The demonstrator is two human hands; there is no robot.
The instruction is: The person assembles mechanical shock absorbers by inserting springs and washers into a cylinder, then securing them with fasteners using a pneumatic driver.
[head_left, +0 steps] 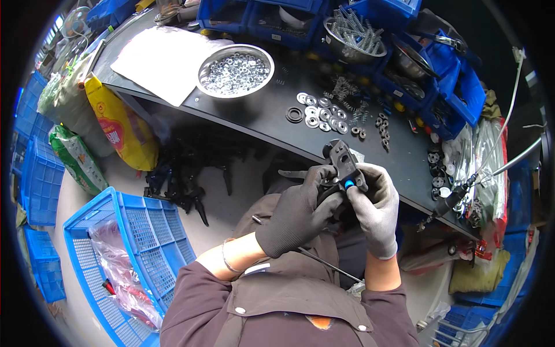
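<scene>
My left hand (298, 217), in a dark grey glove, and my right hand (377, 208), in a light grey one, meet above my lap. Between them is a black metal part (343, 160) with holes in its face, tilted upward. My left fingers are closed on its lower left side, with one finger stretched outward. The right thumb presses near a small blue piece (348, 184) on the part. A thin metal rod (329, 266) slants across my apron, passing behind my left wrist; whether it joins the part is hidden.
The dark workbench (254, 124) carries a bowl of nuts (237, 75), round metal discs (324, 113), loose springs (345, 89) and a bowl of springs (354, 43). Blue bins (283, 23) line its back. A blue crate (130, 243) stands left; black parts (179, 185) lie below the bench.
</scene>
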